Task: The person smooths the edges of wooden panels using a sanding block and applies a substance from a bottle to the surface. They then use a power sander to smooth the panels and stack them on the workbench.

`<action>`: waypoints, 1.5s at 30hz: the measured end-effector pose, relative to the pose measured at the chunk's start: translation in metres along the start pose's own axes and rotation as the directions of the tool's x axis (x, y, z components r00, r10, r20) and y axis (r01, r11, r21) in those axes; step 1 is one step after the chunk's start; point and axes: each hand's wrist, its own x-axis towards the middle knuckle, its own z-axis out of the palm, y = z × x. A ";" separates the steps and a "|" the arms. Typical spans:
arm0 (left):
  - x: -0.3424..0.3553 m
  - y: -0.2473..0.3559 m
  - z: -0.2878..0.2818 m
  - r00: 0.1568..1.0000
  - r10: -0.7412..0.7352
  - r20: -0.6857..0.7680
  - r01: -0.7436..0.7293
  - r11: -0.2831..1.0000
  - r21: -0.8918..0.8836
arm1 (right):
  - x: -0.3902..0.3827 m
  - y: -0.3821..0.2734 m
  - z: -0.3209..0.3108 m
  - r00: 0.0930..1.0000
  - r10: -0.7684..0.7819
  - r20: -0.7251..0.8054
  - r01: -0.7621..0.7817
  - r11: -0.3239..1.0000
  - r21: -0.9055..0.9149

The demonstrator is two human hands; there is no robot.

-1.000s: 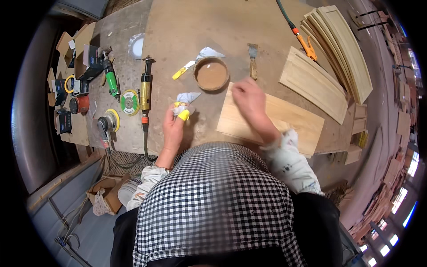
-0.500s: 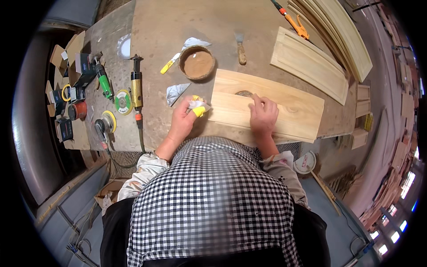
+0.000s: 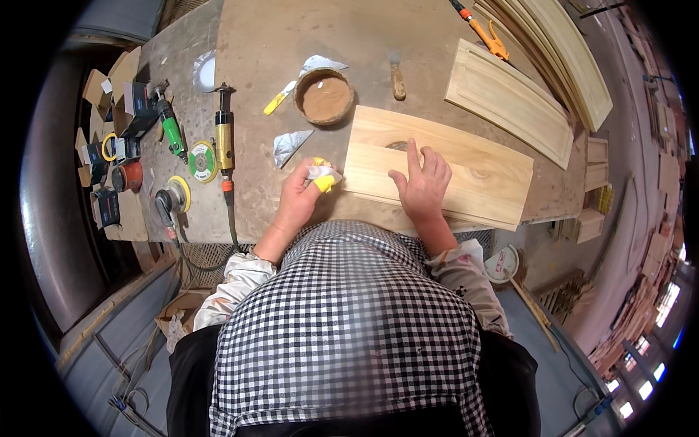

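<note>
My left grip pinches a crumpled white-and-yellow bundle; my right grip, fingers spread, is over the pale rectangular wooden panel, contact unclear. Careless pressing could smear the dark oval patch just left, if wet.

The right grip hides part of the pale rectangular wooden board beneath it, any contact indiscernible.

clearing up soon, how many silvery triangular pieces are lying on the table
2: one silvery piece just beyond the bowl, and another silvery piece between the bowl and the left hand. More could be hidden.
</note>
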 end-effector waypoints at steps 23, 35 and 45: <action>-0.005 -0.006 0.001 0.998 -0.055 0.043 0.055 0.998 -0.008 | 0.000 -0.005 0.002 0.994 -0.007 0.109 -0.002 0.996 0.086; -0.009 -0.014 -0.005 0.999 -0.039 0.012 0.039 0.999 -0.006 | -0.006 0.006 -0.003 0.972 -0.160 0.174 0.143 0.984 0.104; -0.013 -0.014 -0.004 0.997 -0.072 -0.018 0.072 0.997 -0.032 | 0.015 -0.001 0.009 0.984 -0.077 0.161 0.061 0.993 0.102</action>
